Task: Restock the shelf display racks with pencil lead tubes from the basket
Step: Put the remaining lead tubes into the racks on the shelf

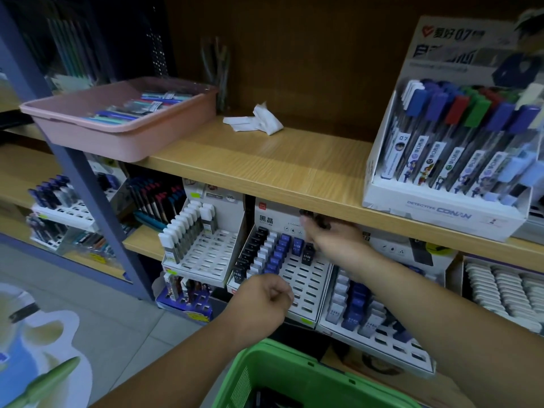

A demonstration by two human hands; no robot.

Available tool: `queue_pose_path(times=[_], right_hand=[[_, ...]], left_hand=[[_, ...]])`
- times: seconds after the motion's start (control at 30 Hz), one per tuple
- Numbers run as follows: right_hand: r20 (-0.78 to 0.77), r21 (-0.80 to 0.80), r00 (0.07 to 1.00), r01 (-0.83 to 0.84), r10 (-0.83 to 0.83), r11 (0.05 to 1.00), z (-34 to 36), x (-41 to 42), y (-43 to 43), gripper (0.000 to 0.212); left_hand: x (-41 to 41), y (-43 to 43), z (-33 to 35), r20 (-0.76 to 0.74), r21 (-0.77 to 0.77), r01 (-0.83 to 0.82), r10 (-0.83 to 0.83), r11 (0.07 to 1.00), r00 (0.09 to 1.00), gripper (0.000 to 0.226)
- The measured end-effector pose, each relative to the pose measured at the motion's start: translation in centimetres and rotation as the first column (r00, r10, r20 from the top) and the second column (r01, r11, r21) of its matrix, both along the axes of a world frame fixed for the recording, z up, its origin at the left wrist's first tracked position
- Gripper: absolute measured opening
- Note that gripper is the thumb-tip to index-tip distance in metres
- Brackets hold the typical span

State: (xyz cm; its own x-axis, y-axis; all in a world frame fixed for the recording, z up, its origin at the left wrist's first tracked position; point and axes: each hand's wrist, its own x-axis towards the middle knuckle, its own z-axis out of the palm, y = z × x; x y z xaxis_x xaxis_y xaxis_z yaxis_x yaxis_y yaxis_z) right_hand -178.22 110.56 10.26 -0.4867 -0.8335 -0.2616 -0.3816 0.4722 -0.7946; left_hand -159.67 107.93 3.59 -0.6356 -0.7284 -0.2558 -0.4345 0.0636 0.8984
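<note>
A white slotted display rack [306, 278] on the lower shelf holds rows of black, white and blue pencil lead tubes [272, 254] on its left side. My right hand [329, 234] hovers at the rack's top row and pinches a dark lead tube [313, 216] just under the upper shelf's edge. My left hand [262, 298] is curled into a fist in front of the rack's lower left; I cannot see anything in it. The green basket [282, 375] sits below my arms at the bottom edge, its contents dark and unclear.
A second rack with blue and white tubes [362, 313] stands to the right, another white rack [203, 248] to the left. On the upper wooden shelf [294, 166] sit a pink tray of pens [117, 125], crumpled white paper [259, 120] and a tall lead display box [453, 160].
</note>
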Motion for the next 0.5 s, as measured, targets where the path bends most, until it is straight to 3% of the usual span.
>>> queue_pose_path(times=[0.07, 0.13, 0.23, 0.33, 0.5], right_hand=[[0.431, -0.085, 0.902, 0.077, -0.033, 0.993, 0.7, 1.0, 0.5, 0.039], [0.572, -0.141, 0.82, 0.055, 0.036, 0.989, 0.8, 1.5, 0.9, 0.045], [0.554, -0.154, 0.825, -0.026, 0.108, 0.988, 0.6, 2.2, 1.4, 0.059], [0.502, -0.166, 0.86, -0.004, 0.088, 0.986, 0.3, 2.5, 1.9, 0.051], [0.433, -0.12, 0.898, -0.027, 0.077, 0.992, -0.9, 2.2, 2.3, 0.06]], left_hand=[[-0.3, 0.5, 0.8, -0.082, 0.0, -0.022, 0.021, 1.0, 0.996, 0.01], [-0.9, 1.0, 1.7, -0.159, 0.06, -0.054, 0.063, 0.997, 0.985, 0.013], [-1.7, 1.7, 2.7, -0.275, 0.289, -0.093, 0.176, 0.953, 0.945, 0.017], [-1.7, 1.9, 3.3, -0.378, 0.454, -0.057, 0.25, 0.889, 0.891, 0.024], [-1.6, 2.1, 3.3, -0.402, 0.406, -0.022, 0.2, 0.914, 0.894, 0.025]])
